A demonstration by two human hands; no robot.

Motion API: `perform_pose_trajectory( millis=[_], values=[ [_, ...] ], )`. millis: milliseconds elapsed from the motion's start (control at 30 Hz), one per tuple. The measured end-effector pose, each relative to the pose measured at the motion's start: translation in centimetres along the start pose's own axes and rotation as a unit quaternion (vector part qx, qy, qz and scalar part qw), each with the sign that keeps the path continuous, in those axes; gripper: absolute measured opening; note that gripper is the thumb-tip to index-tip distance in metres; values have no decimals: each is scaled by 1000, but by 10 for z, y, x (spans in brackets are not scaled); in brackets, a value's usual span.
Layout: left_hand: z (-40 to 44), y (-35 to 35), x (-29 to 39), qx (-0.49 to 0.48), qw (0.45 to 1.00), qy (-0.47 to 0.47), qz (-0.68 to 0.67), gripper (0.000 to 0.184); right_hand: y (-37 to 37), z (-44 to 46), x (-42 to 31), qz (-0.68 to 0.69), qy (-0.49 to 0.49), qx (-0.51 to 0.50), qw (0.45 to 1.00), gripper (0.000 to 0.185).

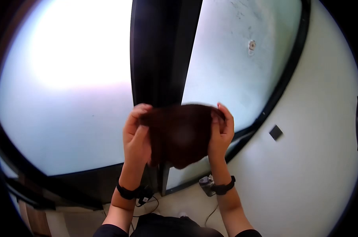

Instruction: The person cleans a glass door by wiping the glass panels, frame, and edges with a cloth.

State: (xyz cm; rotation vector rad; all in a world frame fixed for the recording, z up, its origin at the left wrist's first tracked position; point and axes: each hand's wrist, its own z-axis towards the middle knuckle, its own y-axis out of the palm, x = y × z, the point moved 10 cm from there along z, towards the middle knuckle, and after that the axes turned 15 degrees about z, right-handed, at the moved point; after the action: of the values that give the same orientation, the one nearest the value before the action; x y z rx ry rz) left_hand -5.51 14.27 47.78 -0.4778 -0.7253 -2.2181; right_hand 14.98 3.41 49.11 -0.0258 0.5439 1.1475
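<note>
A dark brown cloth (183, 136) is stretched between my two hands, in front of the dark window frame. My left hand (137, 134) pinches its left upper corner between thumb and fingers. At the opposite upper corner, my right hand (221, 132) grips the edge the same way. The cloth's lower part hangs loose, with an uneven bottom edge. Slight blur softens the cloth and the left fingers. Both wrists wear black bands.
Frosted glass panes (76, 118) stand ahead, split by a thick black upright (163, 51). A white wall (313, 158) with a small dark square plate (276, 132) is at the right. Below, cables and a small grey device (205, 185) lie near the floor (175, 205).
</note>
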Motion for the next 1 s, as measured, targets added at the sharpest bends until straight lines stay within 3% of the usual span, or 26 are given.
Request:
perform_pose_trajectory(
  millis=[33, 100, 167, 233, 367, 433, 467, 567, 700, 767, 833, 900, 967, 1000],
  values=[
    [11, 7, 18, 36, 996, 57, 62, 31, 17, 17, -11, 9, -73, -77, 994, 44],
    [28, 26, 49, 108, 943, 179, 259, 36, 51, 44, -43, -174, -221, -178, 943, 54],
    [39, 61, 59, 92, 857, 272, 427, 45, 81, 64, -33, -150, -233, -233, 932, 61],
    [43, 86, 24, 17, 848, 213, 485, 54, 104, 63, -10, -183, -216, -277, 918, 60],
    [10, 69, -23, -14, 875, 155, 458, 55, 98, 39, 32, -166, -165, -279, 931, 54],
    [1, 69, -39, -43, 898, 118, 421, 59, 98, 16, 31, -265, -290, -286, 874, 54],
    [-1, 69, -37, -44, 898, 118, 421, 59, 97, 16, 46, -230, -187, -341, 892, 54],
    [6, 56, -46, -34, 967, -9, 253, 60, 103, 29, 15, -249, -276, -297, 879, 54],
    [44, 78, -17, -55, 990, -46, 118, 50, 127, 92, -34, -247, -257, -259, 898, 55],
    [70, 85, -8, -18, 994, -59, 89, 55, 137, 133, -56, -253, -273, -201, 906, 53],
    [88, 99, 21, -24, 907, 93, 410, 64, 148, 159, -77, -269, -365, -143, 880, 52],
    [88, 102, 13, -16, 895, 58, 441, 75, 153, 168, -84, -266, -395, -123, 870, 53],
    [76, 100, 7, 19, 812, 198, 549, 82, 153, 168, -76, -267, -361, -156, 880, 53],
    [69, 97, 1, 20, 813, 201, 546, 82, 151, 165, -69, -243, -321, -183, 897, 53]
  ],
)
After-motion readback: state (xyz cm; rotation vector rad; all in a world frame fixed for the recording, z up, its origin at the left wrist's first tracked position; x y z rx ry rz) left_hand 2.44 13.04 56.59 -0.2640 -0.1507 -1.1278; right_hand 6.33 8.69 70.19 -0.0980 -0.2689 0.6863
